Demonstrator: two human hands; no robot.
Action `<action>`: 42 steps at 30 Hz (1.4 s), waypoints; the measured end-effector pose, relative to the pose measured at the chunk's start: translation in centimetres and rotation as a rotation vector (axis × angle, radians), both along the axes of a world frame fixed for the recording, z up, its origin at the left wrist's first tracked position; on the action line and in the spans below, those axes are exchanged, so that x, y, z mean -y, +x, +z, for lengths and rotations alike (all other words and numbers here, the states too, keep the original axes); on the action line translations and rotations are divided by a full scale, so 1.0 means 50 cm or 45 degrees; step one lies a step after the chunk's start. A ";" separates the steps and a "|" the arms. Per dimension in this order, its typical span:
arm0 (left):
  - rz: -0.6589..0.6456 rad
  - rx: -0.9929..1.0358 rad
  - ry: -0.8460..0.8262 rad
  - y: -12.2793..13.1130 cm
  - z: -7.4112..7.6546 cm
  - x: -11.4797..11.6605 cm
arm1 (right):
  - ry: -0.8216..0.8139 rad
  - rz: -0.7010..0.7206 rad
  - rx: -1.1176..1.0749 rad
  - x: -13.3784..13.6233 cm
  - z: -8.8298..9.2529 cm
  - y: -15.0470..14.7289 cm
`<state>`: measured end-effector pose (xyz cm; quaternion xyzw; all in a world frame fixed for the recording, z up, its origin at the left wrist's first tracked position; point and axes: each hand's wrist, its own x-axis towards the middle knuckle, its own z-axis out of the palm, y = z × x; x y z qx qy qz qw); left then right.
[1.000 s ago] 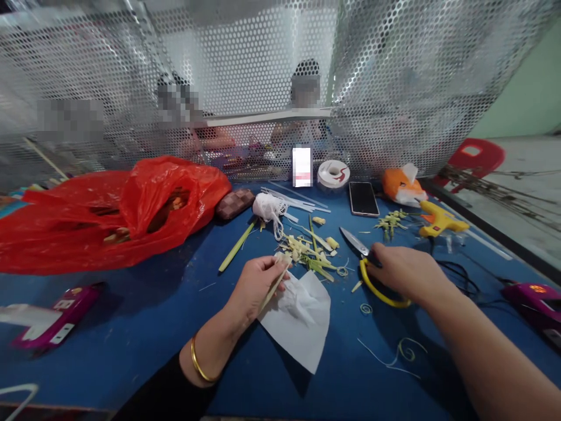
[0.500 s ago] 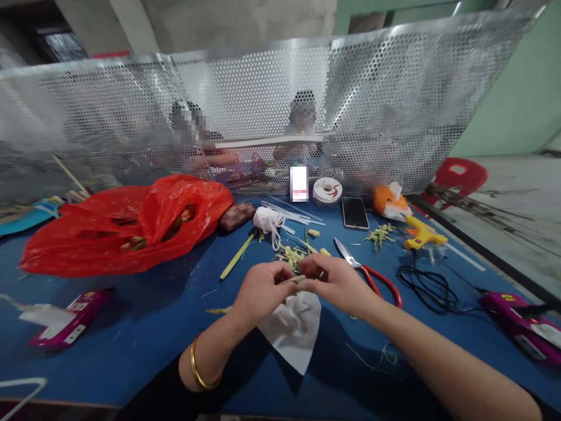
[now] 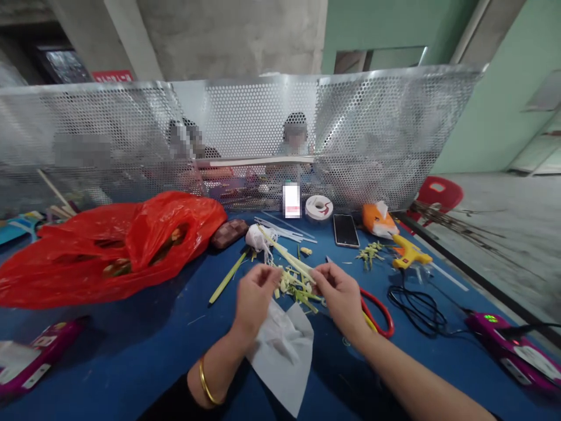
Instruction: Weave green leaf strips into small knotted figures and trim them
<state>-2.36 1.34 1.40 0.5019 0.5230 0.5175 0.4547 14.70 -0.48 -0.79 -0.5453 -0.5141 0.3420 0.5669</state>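
Observation:
A long pale yellow-green plant strip (image 3: 287,255) is pinched in my right hand (image 3: 339,292) and slants up and left from the fingertips. My left hand (image 3: 254,298) is closed, thumb against fingers; what it holds, if anything, is too small to make out. Between and beyond the hands lies a pile of pale green plant scraps (image 3: 295,283). A creased white sheet (image 3: 283,351) rests on the table below them. Red-handled scissors (image 3: 388,318) lie partly behind my right hand. To the left is a green stalk (image 3: 228,279).
Further back are a red plastic bag (image 3: 131,228), a checkered pouch (image 3: 228,234), white string (image 3: 259,237), a ribbon roll (image 3: 319,209) and a phone (image 3: 346,230). A yellow glue gun (image 3: 409,252) and its cable sit at right. A perforated metal screen (image 3: 258,111) stands behind.
My hands, close together before, are now apart. The long pale strip now shows in my right hand. The view has tilted up and shifted slightly.

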 end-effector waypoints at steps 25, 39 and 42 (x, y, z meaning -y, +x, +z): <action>-0.324 0.207 -0.434 0.012 -0.025 0.013 | -0.205 0.417 0.028 0.030 -0.002 -0.007; -0.314 0.290 -0.563 0.021 -0.030 0.020 | -0.392 0.389 -0.132 0.027 0.004 -0.007; -0.347 0.265 -0.546 0.023 -0.027 0.021 | -0.433 0.444 -0.126 0.023 0.007 -0.003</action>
